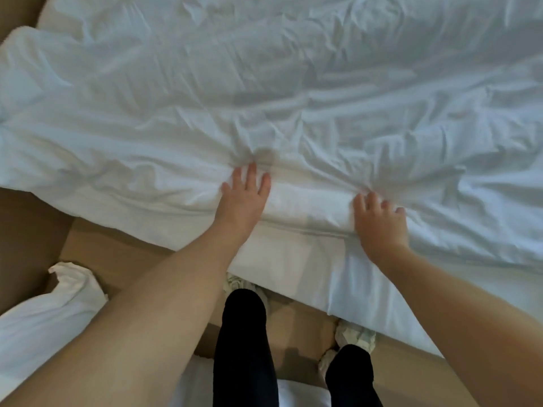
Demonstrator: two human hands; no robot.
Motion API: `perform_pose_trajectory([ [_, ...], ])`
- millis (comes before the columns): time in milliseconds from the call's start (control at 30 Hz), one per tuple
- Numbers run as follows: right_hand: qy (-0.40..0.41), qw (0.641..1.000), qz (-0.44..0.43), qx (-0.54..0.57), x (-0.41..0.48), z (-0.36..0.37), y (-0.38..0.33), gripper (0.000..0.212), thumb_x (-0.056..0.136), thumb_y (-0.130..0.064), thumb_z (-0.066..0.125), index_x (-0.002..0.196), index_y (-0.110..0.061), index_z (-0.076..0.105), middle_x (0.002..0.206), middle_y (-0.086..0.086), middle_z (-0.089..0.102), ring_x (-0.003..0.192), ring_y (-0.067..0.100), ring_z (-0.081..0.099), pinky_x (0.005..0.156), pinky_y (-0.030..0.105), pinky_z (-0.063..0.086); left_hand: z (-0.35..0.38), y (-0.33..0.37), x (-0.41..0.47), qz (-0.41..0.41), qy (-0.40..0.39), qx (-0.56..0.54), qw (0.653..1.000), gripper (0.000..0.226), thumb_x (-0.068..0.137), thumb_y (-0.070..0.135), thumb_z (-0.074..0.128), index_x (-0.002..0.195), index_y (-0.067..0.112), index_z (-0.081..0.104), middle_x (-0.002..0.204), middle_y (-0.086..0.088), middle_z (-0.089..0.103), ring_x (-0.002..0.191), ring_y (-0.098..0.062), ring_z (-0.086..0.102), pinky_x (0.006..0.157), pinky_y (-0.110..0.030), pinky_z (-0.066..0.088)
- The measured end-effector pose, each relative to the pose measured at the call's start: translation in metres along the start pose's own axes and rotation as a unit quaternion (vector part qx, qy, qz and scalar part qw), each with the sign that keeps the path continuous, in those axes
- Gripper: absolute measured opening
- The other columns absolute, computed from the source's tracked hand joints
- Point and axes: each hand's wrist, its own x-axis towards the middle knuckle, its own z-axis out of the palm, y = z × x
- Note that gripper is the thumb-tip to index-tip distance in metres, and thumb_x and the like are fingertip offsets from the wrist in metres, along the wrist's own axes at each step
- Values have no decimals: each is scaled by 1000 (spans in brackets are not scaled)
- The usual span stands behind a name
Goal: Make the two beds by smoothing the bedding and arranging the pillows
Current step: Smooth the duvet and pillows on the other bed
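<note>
A wrinkled white duvet (264,92) covers the bed and fills most of the view. Its near edge hangs over the bed side above the white sheet (282,265). My left hand (242,198) lies flat on the duvet near that edge, fingers straight and spread. My right hand (379,220) presses on the duvet edge a little to the right, its fingers bent over a fold of the fabric. Creases fan out from both hands.
Brown carpet (97,245) runs along the bed side. More white bedding (50,312) lies at the lower left, beside my left arm. My legs in black trousers (244,348) and light shoes stand close against the bed.
</note>
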Motion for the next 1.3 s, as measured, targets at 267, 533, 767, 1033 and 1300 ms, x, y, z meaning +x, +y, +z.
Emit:
perform_pose_trajectory([
  [267,-61,965,-254,36,-59,-27,18,26,91,-6,43,112,-11,57,101,7,65,91,28,65,68,32,42,-4,-13,-49,115,-13,71,991,72,77,-15,57,143,-3,32,147,-26,34,115,-40,55,66,-38,48],
  [533,-62,957,-224,173,-106,51,4,82,87,-39,58,153,-27,9,161,7,10,147,31,15,110,58,25,26,26,-76,-10,-63,76,995,81,97,24,47,154,8,-9,160,-21,-12,148,-38,5,114,-49,24],
  [767,-31,984,-62,161,-126,119,117,97,90,-47,50,152,-25,-21,159,10,-27,148,31,-20,117,59,2,1,182,-71,145,5,-3,989,118,80,44,68,151,12,-21,157,-21,-24,148,-38,-10,118,-54,14],
  [1033,-79,992,77,66,-116,196,226,101,89,-18,60,153,-25,-18,161,16,-17,149,40,-8,114,64,9,-34,326,-41,233,93,66,966,79,100,26,43,153,9,-13,159,-23,-18,148,-39,-10,118,-60,2],
  [1300,-35,997,-29,68,-86,188,271,27,92,-5,48,116,-10,59,113,9,64,103,31,64,78,34,46,-71,354,-14,197,34,68,977,56,81,1,60,135,9,45,128,-11,55,99,-24,64,65,-31,42],
])
